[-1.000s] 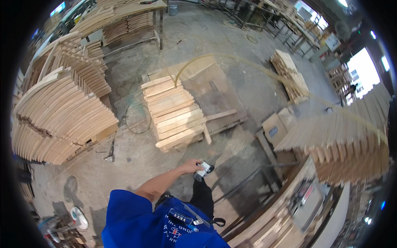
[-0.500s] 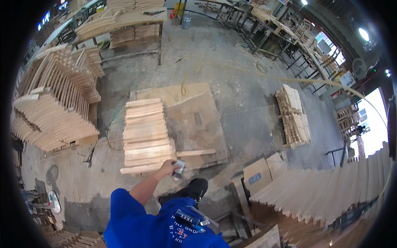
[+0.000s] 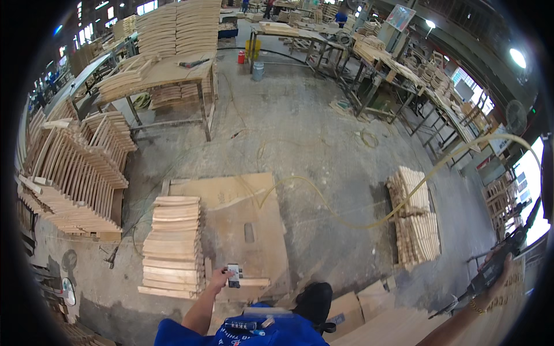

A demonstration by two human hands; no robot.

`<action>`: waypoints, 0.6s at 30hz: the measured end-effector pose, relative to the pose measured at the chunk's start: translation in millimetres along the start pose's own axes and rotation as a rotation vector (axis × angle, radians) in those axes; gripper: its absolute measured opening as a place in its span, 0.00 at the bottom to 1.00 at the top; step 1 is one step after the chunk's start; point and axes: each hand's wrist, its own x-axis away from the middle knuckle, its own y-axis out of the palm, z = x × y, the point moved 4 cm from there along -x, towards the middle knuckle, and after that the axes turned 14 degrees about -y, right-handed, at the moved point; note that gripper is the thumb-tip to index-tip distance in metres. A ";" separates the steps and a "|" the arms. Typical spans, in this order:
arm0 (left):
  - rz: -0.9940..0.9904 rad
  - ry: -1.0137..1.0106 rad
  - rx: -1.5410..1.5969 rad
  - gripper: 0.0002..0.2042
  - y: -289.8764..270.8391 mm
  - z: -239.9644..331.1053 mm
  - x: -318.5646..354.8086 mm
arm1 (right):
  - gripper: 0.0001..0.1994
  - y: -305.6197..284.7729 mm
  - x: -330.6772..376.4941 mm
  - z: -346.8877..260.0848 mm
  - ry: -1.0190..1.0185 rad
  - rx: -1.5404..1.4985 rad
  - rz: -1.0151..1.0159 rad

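Observation:
My left hand [image 3: 218,279] pinches a small light-grey and black block-like item [image 3: 233,275]; its exact kind does not show. Just left of that hand lies a row of pale curved wooden slats [image 3: 172,248], side by side on a flat cardboard sheet [image 3: 268,230]. One short wooden piece [image 3: 255,282] rests on the cardboard right beside the held item. Out at the far right, my right hand [image 3: 501,272] is wrapped round a black power tool [image 3: 489,274] with a thin bit pointing down and left. A yellowish hose [image 3: 340,221] loops across in front of it.
Stacked wooden frames [image 3: 81,179] stand at left, near a metal-legged workbench [image 3: 173,75] holding more slats. A bundle of slats [image 3: 412,216] sits on the floor at right. Cardboard boxes [image 3: 346,311] lie by my foot. Hoses trail over the concrete floor. Long benches line the far right.
The view has tilted up, so the floor items sit lower. My right hand has come into view holding the power tool, which earlier lay over the slats at lower right. My left hand still holds the small item.

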 end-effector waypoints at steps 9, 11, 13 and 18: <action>0.032 0.016 0.164 0.19 180.3 164.5 -102.9 | 0.20 84.4 -230.3 186.7 -0.175 -0.145 -0.121; 0.047 -0.004 0.255 0.19 208.1 189.7 -117.5 | 0.20 119.0 -287.8 213.1 -0.162 -0.169 -0.201; 0.130 -0.038 0.266 0.18 219.7 213.8 -127.2 | 0.19 151.7 -350.2 244.5 -0.154 -0.208 -0.261; 0.341 -0.228 0.374 0.17 215.7 230.8 -166.6 | 0.19 291.3 -506.2 313.9 -0.168 -0.307 -0.313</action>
